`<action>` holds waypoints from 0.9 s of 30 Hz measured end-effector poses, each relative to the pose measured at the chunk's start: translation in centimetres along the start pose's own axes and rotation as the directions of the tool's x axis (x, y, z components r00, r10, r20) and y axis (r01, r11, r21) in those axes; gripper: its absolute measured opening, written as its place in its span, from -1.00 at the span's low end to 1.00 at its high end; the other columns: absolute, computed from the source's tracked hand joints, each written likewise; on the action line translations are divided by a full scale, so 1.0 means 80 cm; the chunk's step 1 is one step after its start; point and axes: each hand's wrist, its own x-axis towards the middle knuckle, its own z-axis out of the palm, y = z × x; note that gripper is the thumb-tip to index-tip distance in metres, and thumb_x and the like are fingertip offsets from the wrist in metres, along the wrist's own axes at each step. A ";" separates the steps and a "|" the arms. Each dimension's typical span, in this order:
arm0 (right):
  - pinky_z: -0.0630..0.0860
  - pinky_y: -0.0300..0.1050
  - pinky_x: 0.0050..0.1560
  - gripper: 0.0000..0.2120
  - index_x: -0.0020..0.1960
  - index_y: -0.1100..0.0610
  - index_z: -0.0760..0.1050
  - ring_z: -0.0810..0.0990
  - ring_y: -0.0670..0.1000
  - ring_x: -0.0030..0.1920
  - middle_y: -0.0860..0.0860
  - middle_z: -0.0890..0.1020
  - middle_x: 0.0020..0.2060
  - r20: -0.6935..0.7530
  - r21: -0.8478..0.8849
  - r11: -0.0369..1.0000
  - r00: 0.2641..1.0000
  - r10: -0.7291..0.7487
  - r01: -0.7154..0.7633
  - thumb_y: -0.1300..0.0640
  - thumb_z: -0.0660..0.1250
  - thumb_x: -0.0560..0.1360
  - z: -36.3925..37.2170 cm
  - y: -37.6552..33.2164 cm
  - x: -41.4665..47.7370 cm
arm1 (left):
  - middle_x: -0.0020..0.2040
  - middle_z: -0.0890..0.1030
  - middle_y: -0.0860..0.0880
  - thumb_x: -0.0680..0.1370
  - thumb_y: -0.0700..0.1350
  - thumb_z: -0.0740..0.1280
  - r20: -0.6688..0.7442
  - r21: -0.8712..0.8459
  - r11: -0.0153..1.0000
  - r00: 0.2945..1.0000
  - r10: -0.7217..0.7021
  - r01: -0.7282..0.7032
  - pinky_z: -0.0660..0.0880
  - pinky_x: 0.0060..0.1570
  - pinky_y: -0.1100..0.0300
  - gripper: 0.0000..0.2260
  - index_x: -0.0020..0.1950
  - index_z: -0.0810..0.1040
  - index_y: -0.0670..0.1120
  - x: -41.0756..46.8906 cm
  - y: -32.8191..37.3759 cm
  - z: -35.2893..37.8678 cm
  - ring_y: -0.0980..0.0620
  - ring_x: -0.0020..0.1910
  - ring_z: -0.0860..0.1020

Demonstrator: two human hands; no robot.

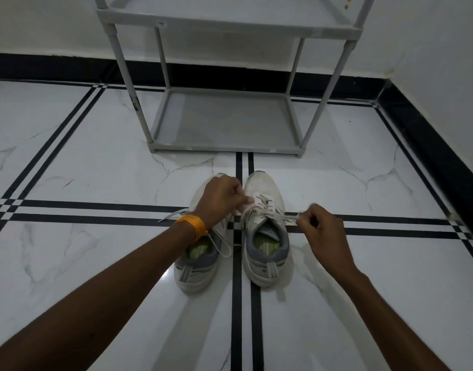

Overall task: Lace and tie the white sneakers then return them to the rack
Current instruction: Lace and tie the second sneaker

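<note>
Two white sneakers stand side by side on the marble floor [96, 170], toes toward the grey rack [224, 121], heels toward the person.

Left hand [220, 198] — grip pressed together, pinching one end of the lace [267, 212] of the right sneaker [265, 231] just at the inner edge of its eyelets. The hand hangs over the front half of the left sneaker [198, 263] and hides much of it. An orange band [191, 224] sits on that wrist.

Right hand [322, 231] — grip also closed, pinching the other lace end just off the outer side of the same shoe. The lace runs taut from this grip across to the eyelets; some crossings are already threaded over the tongue.

Behind the left grip, nearer the person, the left sneaker's lace lies slack: one loop [222, 246] droops over its collar, one flat end [173, 215] trails out onto the floor to the left of the wrist.

Beyond both grips, the rack stands against the wall, its bottom shelf bare, well apart from the shoes. Black double stripes cross the floor under the pair.
</note>
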 end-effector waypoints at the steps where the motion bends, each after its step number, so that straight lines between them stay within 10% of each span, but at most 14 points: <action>1: 0.26 -0.29 -0.43 -0.79 -0.30 0.24 0.37 0.28 -0.12 -0.45 0.01 0.42 -0.47 0.010 -0.040 0.999 1.000 0.013 -0.013 0.29 0.33 0.47 -0.003 0.010 -0.006 | -0.41 0.67 -0.03 0.42 -0.04 0.53 0.027 0.091 0.995 0.999 0.047 -0.049 0.60 -0.32 0.20 -0.75 -0.32 0.56 -0.15 -0.001 -0.002 -0.004 0.11 -0.44 0.63; 8: 0.31 -0.12 -0.43 -0.77 -0.33 0.17 0.34 0.32 -0.02 -0.48 0.03 0.41 -0.54 -0.082 -0.170 0.984 0.996 0.036 -0.049 0.29 0.40 0.33 0.008 0.021 -0.018 | -0.26 0.69 -0.09 0.49 -0.12 0.45 0.245 0.374 0.882 0.948 0.205 -0.287 0.56 -0.17 0.11 -0.88 -0.13 0.59 -0.16 0.004 -0.009 -0.020 0.00 -0.27 0.64; 17: 0.18 -0.14 -0.39 -0.81 -0.30 0.10 0.31 0.41 0.08 -0.34 -0.03 0.43 -0.41 -0.003 -0.662 0.747 0.997 0.077 -0.060 0.13 0.19 0.48 0.025 0.027 -0.009 | -0.15 0.64 -0.21 0.55 -0.17 0.33 0.158 0.657 0.713 0.969 0.190 -0.247 0.38 -0.21 0.14 -0.90 -0.07 0.61 -0.18 0.000 -0.015 -0.015 -0.18 -0.14 0.60; 27: 0.25 -0.10 -0.39 -0.75 -0.33 0.09 0.25 0.46 0.10 -0.37 0.01 0.46 -0.45 0.040 -0.490 0.866 0.990 0.134 -0.098 0.15 0.21 0.51 0.031 0.049 -0.012 | -0.05 0.69 -0.16 0.53 -0.17 0.38 -0.019 0.448 0.894 0.999 0.037 -0.024 0.43 -0.08 0.17 -0.89 0.00 0.67 -0.15 0.014 -0.035 -0.013 -0.10 -0.07 0.61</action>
